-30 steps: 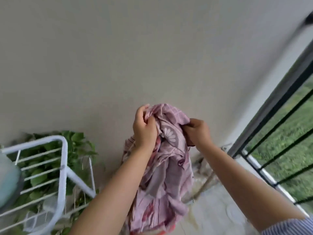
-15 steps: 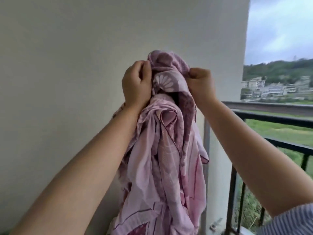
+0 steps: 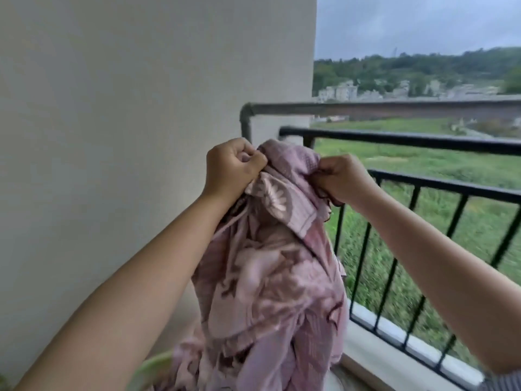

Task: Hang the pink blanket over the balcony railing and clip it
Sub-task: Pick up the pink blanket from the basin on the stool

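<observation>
Right now both hands are shut tight on the pink blanket (image 3: 270,277). The left hand (image 3: 231,167) is a closed fist on the top edge, on the wall side. The right hand (image 3: 339,179) pinches the same top edge, on the side near the railing (image 3: 423,139). The hands are close together, so the blanket hangs down between the arms in one big bunched lump. It is up in the air in front of the person. It is near the railing but not on it yet. The bottom of it goes down out of view.

The step to do, I think, is to open the blanket out and lay it over the top bar. To do that well, the hands should slide apart along the top edge until the cloth is flat and wide. Then the top edge should go up and over the bar, so some hangs on the far side and some on the near side. About half on each side would keep it from slipping off.

A grey pipe (image 3: 366,107) runs just behind the black bar, so the cloth could catch there.

No clip shows in the picture, so I cannot tell where one is.
</observation>
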Demonstrator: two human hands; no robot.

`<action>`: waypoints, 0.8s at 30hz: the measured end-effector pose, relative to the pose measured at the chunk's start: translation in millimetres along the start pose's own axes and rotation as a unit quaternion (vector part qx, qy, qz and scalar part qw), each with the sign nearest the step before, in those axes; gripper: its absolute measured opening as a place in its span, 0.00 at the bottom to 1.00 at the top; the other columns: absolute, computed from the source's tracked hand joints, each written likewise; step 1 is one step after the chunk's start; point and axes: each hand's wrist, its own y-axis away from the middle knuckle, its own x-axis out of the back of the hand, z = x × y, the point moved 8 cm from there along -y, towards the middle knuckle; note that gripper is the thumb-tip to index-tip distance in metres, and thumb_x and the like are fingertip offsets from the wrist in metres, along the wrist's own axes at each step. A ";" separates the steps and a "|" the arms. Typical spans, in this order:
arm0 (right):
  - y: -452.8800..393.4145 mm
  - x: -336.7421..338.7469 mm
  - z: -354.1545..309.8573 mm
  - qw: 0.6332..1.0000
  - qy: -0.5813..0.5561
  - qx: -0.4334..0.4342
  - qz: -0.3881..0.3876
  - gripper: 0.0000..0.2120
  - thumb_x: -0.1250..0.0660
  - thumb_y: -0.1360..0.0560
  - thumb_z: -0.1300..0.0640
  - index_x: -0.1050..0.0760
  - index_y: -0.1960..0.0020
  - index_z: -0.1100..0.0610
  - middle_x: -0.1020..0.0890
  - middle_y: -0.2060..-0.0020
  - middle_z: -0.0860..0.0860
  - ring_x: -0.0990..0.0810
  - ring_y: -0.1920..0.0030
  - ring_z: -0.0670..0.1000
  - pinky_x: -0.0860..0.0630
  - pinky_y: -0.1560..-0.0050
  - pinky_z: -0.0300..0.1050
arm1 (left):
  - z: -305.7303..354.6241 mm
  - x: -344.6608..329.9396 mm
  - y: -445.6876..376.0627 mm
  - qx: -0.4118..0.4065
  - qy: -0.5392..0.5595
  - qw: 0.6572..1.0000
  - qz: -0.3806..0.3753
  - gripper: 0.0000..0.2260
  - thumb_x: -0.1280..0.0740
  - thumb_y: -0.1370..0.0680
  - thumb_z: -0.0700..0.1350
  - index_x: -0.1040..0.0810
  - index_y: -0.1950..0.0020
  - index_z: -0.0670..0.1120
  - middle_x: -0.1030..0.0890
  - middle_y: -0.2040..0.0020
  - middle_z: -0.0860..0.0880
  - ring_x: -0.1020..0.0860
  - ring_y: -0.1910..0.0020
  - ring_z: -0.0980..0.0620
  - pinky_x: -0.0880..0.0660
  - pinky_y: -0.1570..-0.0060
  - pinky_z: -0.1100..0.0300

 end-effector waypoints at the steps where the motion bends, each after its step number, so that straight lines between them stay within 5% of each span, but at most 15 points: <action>1: 17.1 -8.0 17.9 0.999 0.015 -0.024 -0.022 0.07 0.33 0.32 0.69 0.25 0.66 0.72 0.30 0.73 0.57 0.35 0.80 0.40 0.39 0.79 0.31 | -10.3 -10.2 14.7 0.015 0.004 1.000 -0.024 0.02 0.37 0.38 0.45 0.26 0.70 0.48 0.28 0.84 0.63 0.32 0.82 0.66 0.39 0.77 0.76; 4: 59.7 -35.0 60.9 0.994 0.035 -0.075 -0.068 0.07 0.33 0.33 0.70 0.25 0.66 0.74 0.30 0.73 0.57 0.33 0.71 0.46 0.38 0.77 0.31 | -38.0 -38.4 54.9 0.064 0.033 0.993 -0.095 0.05 0.35 0.40 0.49 0.28 0.74 0.52 0.28 0.84 0.62 0.32 0.82 0.65 0.39 0.77 0.77; 8: 113.1 -63.3 112.3 0.980 -0.014 -0.174 -0.101 0.05 0.33 0.31 0.69 0.24 0.62 0.74 0.30 0.72 0.55 0.33 0.80 0.39 0.40 0.78 0.30 | -49.9 -59.7 95.4 0.084 0.044 0.984 -0.152 0.06 0.35 0.39 0.46 0.28 0.75 0.52 0.29 0.84 0.61 0.33 0.82 0.64 0.39 0.78 0.76; 12: 174.9 -102.7 144.3 0.941 -0.081 -0.297 -0.143 0.09 0.36 0.27 0.65 0.24 0.65 0.66 0.29 0.73 0.52 0.33 0.77 0.42 0.38 0.77 0.29 | -70.8 -77.8 141.1 0.111 0.073 0.966 -0.220 0.06 0.35 0.39 0.47 0.29 0.76 0.53 0.31 0.82 0.57 0.33 0.81 0.62 0.39 0.78 0.74; 14: 209.2 -125.0 164.9 0.885 -0.165 -0.400 -0.170 0.12 0.38 0.26 0.59 0.30 0.68 0.55 0.29 0.71 0.49 0.32 0.72 0.43 0.34 0.72 0.31 | -80.1 -77.5 155.6 0.130 0.088 0.959 -0.237 0.09 0.34 0.38 0.44 0.29 0.77 0.54 0.31 0.81 0.56 0.34 0.80 0.61 0.39 0.78 0.74; 17: 269.2 -163.9 189.2 0.719 -0.305 -0.603 -0.163 0.12 0.42 0.27 0.53 0.30 0.68 0.55 0.25 0.73 0.52 0.25 0.75 0.49 0.29 0.71 0.36 | -101.2 -78.7 174.9 0.149 0.089 0.945 -0.277 0.17 0.31 0.34 0.35 0.29 0.76 0.53 0.30 0.85 0.58 0.34 0.82 0.63 0.40 0.78 0.76; 19: 276.9 -180.3 192.1 0.691 -0.337 -0.628 -0.123 0.13 0.40 0.25 0.56 0.30 0.68 0.56 0.24 0.80 0.48 0.26 0.80 0.44 0.28 0.76 0.33 | -110.7 -78.8 186.6 0.153 0.068 0.937 -0.306 0.20 0.31 0.33 0.31 0.29 0.76 0.53 0.31 0.85 0.58 0.34 0.82 0.62 0.40 0.78 0.76; 21: 267.8 -186.7 186.2 0.709 -0.314 -0.624 -0.095 0.14 0.40 0.26 0.64 0.32 0.70 0.58 0.28 0.86 0.48 0.30 0.84 0.43 0.34 0.82 0.29 | -118.2 -78.2 200.3 0.160 0.068 0.925 -0.337 0.20 0.32 0.33 0.31 0.28 0.76 0.53 0.30 0.83 0.58 0.32 0.79 0.61 0.38 0.77 0.76; 24: 244.3 -169.5 180.6 0.796 -0.206 -0.564 -0.076 0.07 0.36 0.27 0.66 0.23 0.63 0.63 0.25 0.74 0.53 0.29 0.75 0.47 0.32 0.80 0.35 | -133.6 -75.5 226.4 0.179 0.056 0.896 -0.402 0.19 0.32 0.33 0.31 0.27 0.76 0.52 0.27 0.79 0.57 0.31 0.76 0.59 0.36 0.74 0.76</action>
